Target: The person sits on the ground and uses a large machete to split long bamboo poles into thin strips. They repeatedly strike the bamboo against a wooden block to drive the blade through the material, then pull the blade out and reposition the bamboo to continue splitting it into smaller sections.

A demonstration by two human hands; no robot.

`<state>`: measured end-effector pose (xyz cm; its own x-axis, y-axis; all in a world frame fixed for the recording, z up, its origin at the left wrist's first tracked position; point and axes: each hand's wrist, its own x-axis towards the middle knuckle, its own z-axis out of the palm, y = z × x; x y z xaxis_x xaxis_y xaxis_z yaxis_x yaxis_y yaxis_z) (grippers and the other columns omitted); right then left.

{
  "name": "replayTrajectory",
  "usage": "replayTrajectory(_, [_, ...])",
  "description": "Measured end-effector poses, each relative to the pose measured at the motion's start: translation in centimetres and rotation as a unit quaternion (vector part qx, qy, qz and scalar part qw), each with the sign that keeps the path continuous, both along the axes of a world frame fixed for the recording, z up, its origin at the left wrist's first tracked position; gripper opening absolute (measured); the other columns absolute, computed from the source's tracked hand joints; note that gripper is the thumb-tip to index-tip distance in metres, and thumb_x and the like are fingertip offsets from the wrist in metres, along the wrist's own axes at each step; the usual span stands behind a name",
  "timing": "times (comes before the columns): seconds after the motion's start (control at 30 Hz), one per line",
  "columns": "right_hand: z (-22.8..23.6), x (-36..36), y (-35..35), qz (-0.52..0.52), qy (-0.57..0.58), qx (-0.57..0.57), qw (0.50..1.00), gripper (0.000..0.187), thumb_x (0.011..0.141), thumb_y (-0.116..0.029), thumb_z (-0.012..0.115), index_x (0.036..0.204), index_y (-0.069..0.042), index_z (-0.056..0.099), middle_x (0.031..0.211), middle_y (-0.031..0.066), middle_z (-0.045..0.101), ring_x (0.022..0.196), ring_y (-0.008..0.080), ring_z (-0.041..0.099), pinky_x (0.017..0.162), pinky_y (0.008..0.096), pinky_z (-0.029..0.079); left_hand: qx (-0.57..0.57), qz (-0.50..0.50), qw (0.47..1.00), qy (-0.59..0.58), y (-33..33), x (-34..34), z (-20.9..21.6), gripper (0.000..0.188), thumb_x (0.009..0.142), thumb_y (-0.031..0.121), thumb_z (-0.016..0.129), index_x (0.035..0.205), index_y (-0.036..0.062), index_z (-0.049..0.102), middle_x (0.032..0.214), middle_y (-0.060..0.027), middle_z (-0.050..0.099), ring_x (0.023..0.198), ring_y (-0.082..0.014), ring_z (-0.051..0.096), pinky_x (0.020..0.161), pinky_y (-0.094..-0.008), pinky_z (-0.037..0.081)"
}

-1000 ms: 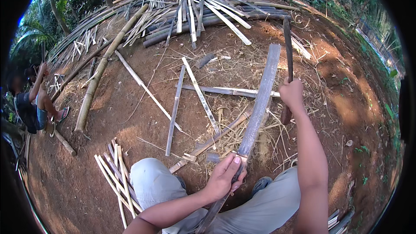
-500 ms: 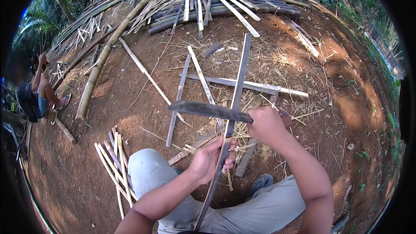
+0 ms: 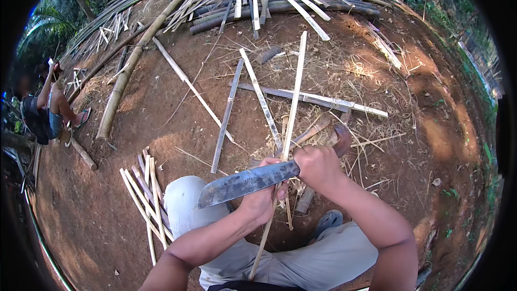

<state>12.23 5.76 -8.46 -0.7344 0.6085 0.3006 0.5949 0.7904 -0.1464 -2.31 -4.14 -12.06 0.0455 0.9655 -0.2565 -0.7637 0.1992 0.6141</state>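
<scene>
A long bamboo strip (image 3: pixel 297 83) runs from my lap out over the ground, its pale side showing. My left hand (image 3: pixel 259 205) is closed around its middle, with the fingers partly behind the machete. In my right fist (image 3: pixel 319 168) is the machete (image 3: pixel 245 184), its brown curved handle end sticking out past my fingers. The broad dark blade points left, flat side in view, and crosses over the strip and part of my left hand. Whether the edge touches the strip I cannot tell. Below my hands are my knees in light trousers (image 3: pixel 318 256).
Loose bamboo strips (image 3: pixel 226 116) and curled shavings (image 3: pixel 358 70) litter the reddish soil ahead. At my left knee lies a bundle of pale strips (image 3: pixel 144 199). Bamboo poles (image 3: pixel 123 83) and a large pile (image 3: pixel 291 11) stretch across the back. Another person (image 3: pixel 40 110) sits far left.
The strip has turned from its dark face to its pale side. My right hand has drawn the machete nearer to me, and its blade now shows its broad flat.
</scene>
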Motion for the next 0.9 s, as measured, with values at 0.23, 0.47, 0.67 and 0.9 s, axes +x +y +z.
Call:
replayTrajectory(0.23, [1.0, 3.1, 6.3, -0.152, 0.058, 0.05, 0.985, 0.004, 0.07, -0.004, 0.065, 0.069, -0.002, 0.062, 0.065, 0.0186, 0.064, 0.062, 0.0367, 0.067, 0.059, 0.0444, 0.055, -0.031, -0.025, 0.999, 0.036, -0.8, 0.9, 2.1, 0.019, 0.105, 0.03, 0.048, 0.112, 0.0123, 0.049, 0.083, -0.0022, 0.05, 0.057, -0.0081, 0.042, 0.053, -0.0201, 0.034])
replayTrajectory(0.47, [4.6, 6.1, 10.0, -0.372, 0.058, 0.02, 0.926, 0.007, 0.077, -0.003, 0.062, 0.077, 0.001, 0.068, 0.069, 0.0224, 0.066, 0.069, 0.0406, 0.069, 0.067, 0.0483, 0.055, -0.027, -0.089, 0.995, 0.02, -0.4, 1.8, 2.3, 0.023, 0.105, 0.03, 0.047, 0.112, 0.0075, 0.049, 0.081, -0.0009, 0.049, 0.054, -0.0073, 0.04, 0.051, -0.0211, 0.033])
replayTrajectory(0.67, [2.5, 3.5, 6.2, -0.187, 0.001, 0.078, 0.979, 0.012, 0.079, -0.001, 0.058, 0.068, -0.001, 0.064, 0.062, 0.0173, 0.064, 0.062, 0.0317, 0.069, 0.06, 0.0448, 0.056, -0.04, -0.076, 0.995, 0.046, -0.7, 1.6, 2.4, 0.026, 0.106, 0.031, 0.045, 0.111, 0.0067, 0.05, 0.079, -0.0001, 0.047, 0.053, -0.0066, 0.04, 0.05, -0.0203, 0.031])
replayTrajectory(0.9, [5.1, 8.1, 10.5, -0.412, 0.045, 0.046, 0.909, 0.013, 0.081, -0.005, 0.057, 0.081, 0.003, 0.068, 0.075, 0.0247, 0.067, 0.076, 0.0423, 0.069, 0.07, 0.0514, 0.055, -0.052, -0.12, 0.989, 0.066, -0.8, 3.5, 1.3, 0.027, 0.106, 0.032, 0.045, 0.111, 0.0063, 0.05, 0.078, 0.002, 0.047, 0.053, -0.0058, 0.039, 0.049, -0.0195, 0.032])
